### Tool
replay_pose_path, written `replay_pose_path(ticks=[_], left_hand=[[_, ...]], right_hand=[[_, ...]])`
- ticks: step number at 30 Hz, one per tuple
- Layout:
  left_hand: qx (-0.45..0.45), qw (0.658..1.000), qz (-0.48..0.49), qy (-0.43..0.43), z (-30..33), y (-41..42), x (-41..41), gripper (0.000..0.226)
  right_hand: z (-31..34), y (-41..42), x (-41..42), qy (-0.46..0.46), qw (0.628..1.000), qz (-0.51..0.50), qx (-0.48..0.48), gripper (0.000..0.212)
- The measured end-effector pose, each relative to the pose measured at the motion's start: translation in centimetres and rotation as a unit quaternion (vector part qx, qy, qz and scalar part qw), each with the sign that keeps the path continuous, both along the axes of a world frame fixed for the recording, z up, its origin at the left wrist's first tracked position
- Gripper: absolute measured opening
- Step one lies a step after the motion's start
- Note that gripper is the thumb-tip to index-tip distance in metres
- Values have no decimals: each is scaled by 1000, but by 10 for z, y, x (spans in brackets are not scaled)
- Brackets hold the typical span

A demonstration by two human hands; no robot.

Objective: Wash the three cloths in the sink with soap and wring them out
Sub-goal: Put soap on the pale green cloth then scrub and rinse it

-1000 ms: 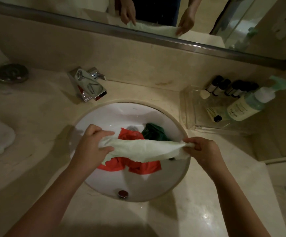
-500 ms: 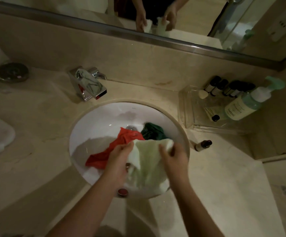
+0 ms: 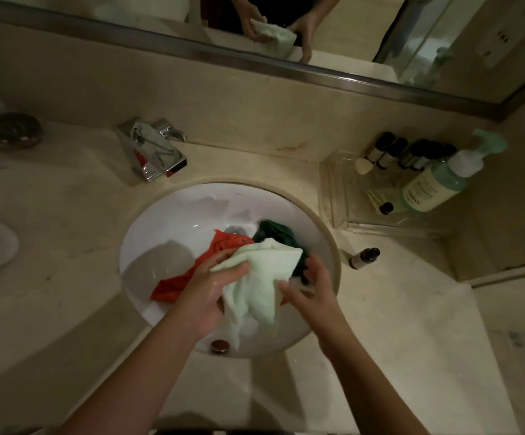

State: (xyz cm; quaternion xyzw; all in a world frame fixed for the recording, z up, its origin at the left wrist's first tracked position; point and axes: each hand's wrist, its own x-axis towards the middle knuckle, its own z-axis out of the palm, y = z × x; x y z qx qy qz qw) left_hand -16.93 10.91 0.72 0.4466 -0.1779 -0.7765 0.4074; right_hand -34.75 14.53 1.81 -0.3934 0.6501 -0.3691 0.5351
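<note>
Your left hand (image 3: 206,295) grips the pale green cloth (image 3: 259,277) bunched over the sink (image 3: 173,221); your right hand (image 3: 313,293) is spread against it. You seem mid-scrub; next, likely twist it to wring.

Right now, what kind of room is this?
Probably a hotel bathroom: a round white sink set in a stone counter, a wall mirror above, and a clear tray of little toiletry bottles.
</note>
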Motion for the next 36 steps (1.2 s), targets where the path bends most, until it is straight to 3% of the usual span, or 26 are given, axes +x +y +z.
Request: replay_pose_path(ticks=[3,8,12,14,17,21,25,28,31,34,36], left_hand=[[-11,1000,-17,2,1,-2,3,52],[-4,1000,8,-22,1,-4,6,55],[29,995,-7,100,-3,2,-4,77],[55,987,-11,152,-6,8,-11,81],[59,988,-28,141,-7,17,-26,105],[-50,999,5,9,-12,18,-53,99],[-181,974,-48,-128,-7,13,-69,96],[-189,971,-82,-120,-3,13,-79,83],[-140,985,-70,-74,1,15,-87,71],[-54,997,-45,-25,5,15,-93,60],[-48,997,-54,-29,4,15,-95,61]], right_hand=[[0,-11,-11,-28,996,63,54,47],[15,-15,-15,-86,995,53,2,26],[21,-18,-7,-250,967,-19,44,24],[23,-23,-8,-273,956,-78,70,24],[18,-25,-16,-216,965,-127,82,17],[8,-22,-28,-92,976,-153,123,18],[-10,-13,-55,-57,970,-174,158,17],[-22,-6,-78,-24,966,-215,144,23],[-43,-8,-103,65,954,-280,86,50],[-67,-21,-121,220,950,-210,68,73],[-76,-32,-126,222,954,-195,55,74]])
